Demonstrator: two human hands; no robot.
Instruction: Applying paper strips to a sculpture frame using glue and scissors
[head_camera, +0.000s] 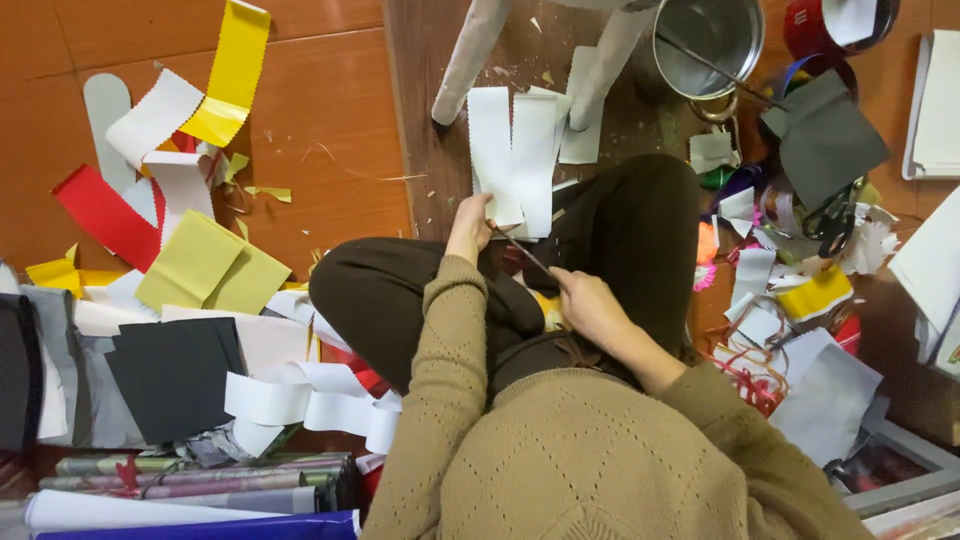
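Our left hand (468, 226) pinches the near end of a white paper strip (492, 155); our right hand (590, 308) grips scissors (522, 250), handles hidden in the fist, blades barely visible and pointing far-left at the strip. The strip lies over our knees, its long axis running near to far. The steel pot (708, 45) at far right is cut off.

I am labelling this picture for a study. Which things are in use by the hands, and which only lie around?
In use: left hand on white strips; right hand with scissors.

Lying around: steel pot, yellow strip, red strip, black sheet, paper rolls.
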